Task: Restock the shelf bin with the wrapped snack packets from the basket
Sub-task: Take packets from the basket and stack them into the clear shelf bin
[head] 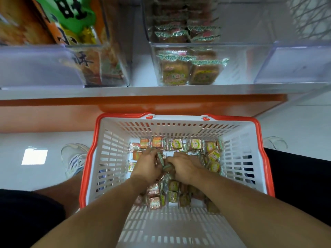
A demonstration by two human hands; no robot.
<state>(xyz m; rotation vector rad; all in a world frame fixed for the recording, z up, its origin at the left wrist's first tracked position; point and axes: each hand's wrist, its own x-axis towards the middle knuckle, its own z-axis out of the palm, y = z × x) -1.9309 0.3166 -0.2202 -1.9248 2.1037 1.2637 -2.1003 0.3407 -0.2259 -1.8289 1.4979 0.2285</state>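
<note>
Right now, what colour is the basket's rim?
Red-orange, on a white slotted basket; clearest in the head view.

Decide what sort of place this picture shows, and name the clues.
Probably a small shop. A shelf carries clear bins of wrapped snack packets, and a red-rimmed shopping basket of the same packets sits below.

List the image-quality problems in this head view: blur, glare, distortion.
Head view: the upper shelf goods are soft, and the orange and green bags are smeared; a bright patch of glare lies on the white floor; wide-angle distortion bows the shelf edge and splays the basket walls; both hands, left hand and right hand, look fairly sharp among the snack packets.
</note>
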